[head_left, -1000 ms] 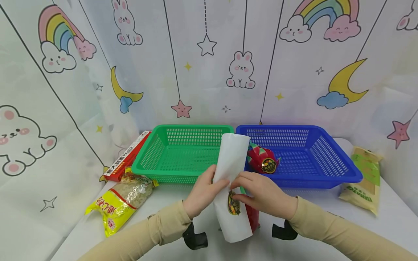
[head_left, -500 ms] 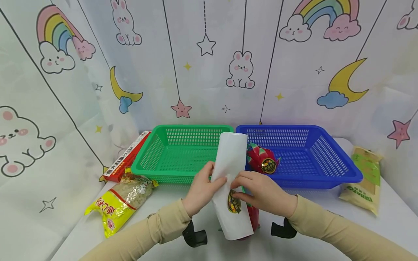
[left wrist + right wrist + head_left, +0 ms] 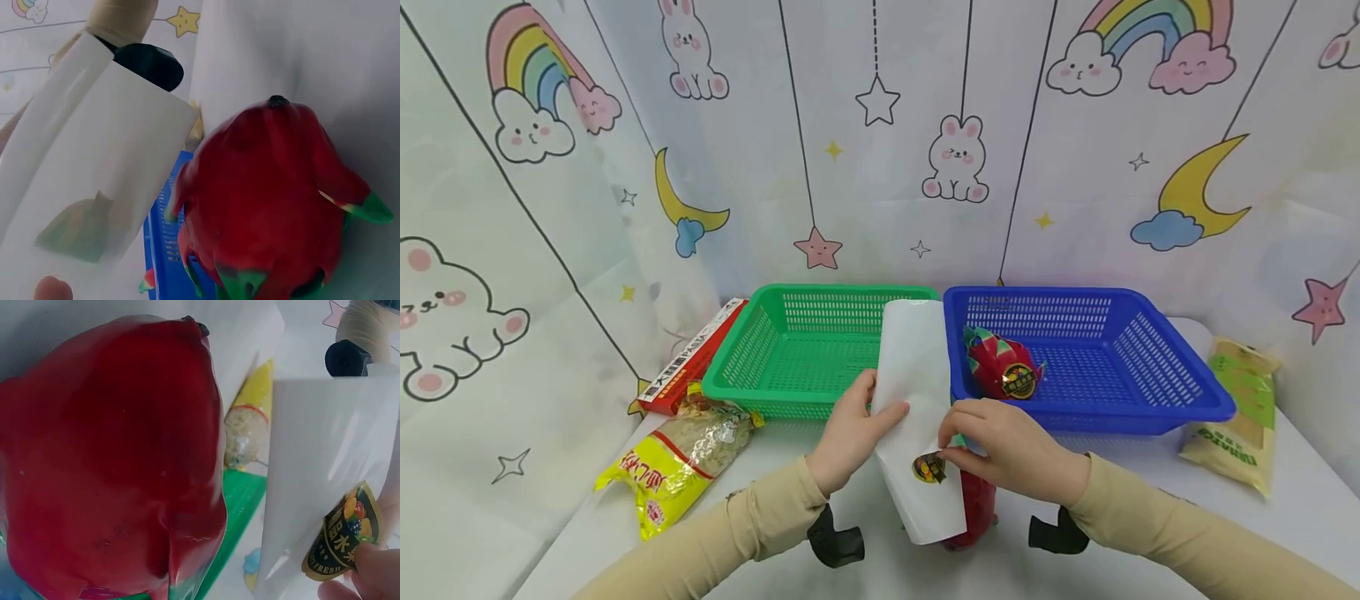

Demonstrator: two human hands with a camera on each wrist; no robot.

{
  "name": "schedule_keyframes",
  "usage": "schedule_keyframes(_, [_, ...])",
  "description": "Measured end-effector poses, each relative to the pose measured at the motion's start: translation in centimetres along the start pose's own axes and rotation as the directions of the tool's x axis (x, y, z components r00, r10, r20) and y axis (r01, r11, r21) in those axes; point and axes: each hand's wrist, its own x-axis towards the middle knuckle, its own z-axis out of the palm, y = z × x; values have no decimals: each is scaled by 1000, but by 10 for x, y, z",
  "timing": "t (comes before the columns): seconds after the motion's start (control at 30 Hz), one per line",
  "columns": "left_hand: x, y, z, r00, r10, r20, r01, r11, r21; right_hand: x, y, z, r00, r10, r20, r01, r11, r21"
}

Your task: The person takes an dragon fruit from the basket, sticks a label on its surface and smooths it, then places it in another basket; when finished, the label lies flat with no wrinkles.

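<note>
My left hand [image 3: 853, 433] grips a curled white sheet [image 3: 913, 358] by its left edge, thumb over the front. On the sheet sits a black oval fruit sticker [image 3: 927, 468]. The fingertips of my right hand [image 3: 1015, 454] pinch the sticker's right end, as the right wrist view shows too at the sticker [image 3: 340, 534]. Part of the sticker still lies against the sheet. Behind and below the sheet a red dragon fruit [image 3: 979, 504] rests on the table, partly hidden; the left wrist view shows this dragon fruit [image 3: 262, 194] with green-tipped scales.
A green basket [image 3: 805, 407] and a blue basket [image 3: 1120, 417] stand side by side behind the hands. Another dragon fruit [image 3: 996, 358], bearing a sticker, lies in the blue one. At left are a red pasta box [image 3: 692, 358] and a yellow bag [image 3: 681, 467]; at right, a beige-green bag [image 3: 1236, 417].
My left hand and the white sheet have shifted left, while my right hand has stayed nearly in place at the sticker. More of the dragon fruit behind the sheet shows.
</note>
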Motion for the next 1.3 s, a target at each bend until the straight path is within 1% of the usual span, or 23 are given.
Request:
schedule_keyframes(0.1, [-1,-1,-5,1000,-2,-15,2,1000,-9,-2,0,-1,1000,-7,16,7,1000,27])
schedule_keyframes(0.2, [-2,-5,-11,999,-22,-38,22,1000,-6,-3,0,-1,999,-29,32,27,998,56])
schedule_keyframes(0.27, [-3,-9,-14,998,-42,-53,43,999,13,-3,0,-1,998,-40,47,37,997,66])
schedule_keyframes(0.37, [-5,-18,-20,995,-68,-68,71,997,44,-5,0,0,997,-40,68,36,998,59])
schedule_keyframes(0.5, [-11,-31,-29,991,-120,-59,125,989,79,-7,1,0,997,-39,73,36,999,34])
schedule_keyframes(0.6, [-18,-43,-35,985,-169,-45,173,978,118,-9,2,-1,997,-20,79,18,999,29])
schedule_keyframes(0.67, [-22,-50,-36,981,-185,-55,192,967,166,-10,3,-2,996,-1,88,-2,999,34])
schedule_keyframes(0.73, [-25,-57,-37,980,-184,-72,195,955,222,-11,3,-3,996,12,93,-15,999,35])
schedule_keyframes(0.8, [-27,-64,-38,982,-168,-86,186,943,278,-11,3,-4,996,15,90,-18,999,35])
schedule_keyframes(0.83, [-28,-67,-38,984,-158,-87,177,935,306,-12,3,-4,996,9,85,-12,999,32])
schedule_keyframes(0.9, [-29,-74,-38,989,-130,-67,146,922,360,-12,4,-4,997,3,76,-5,1000,28])
schedule_keyframes(1.0, [-30,-85,-39,998,-62,-15,62,893,446,-12,4,-4,998,-9,62,8,1000,23])
schedule_keyframes(1.07, [-31,-91,-40,1000,-14,15,4,866,500,-13,5,-4,998,-10,59,9,1000,22])
schedule_keyframes(1.13, [-31,-96,-42,999,36,35,-49,830,556,-13,5,-4,998,-7,60,5,1000,21])
schedule_keyframes(1.2, [-31,-99,-44,997,63,42,-76,795,602,-14,5,-4,998,2,66,-3,1000,20])
schedule_keyframes(1.3, [-32,-101,-47,995,88,52,-100,717,690,-15,5,-5,997,18,81,-20,1000,19])
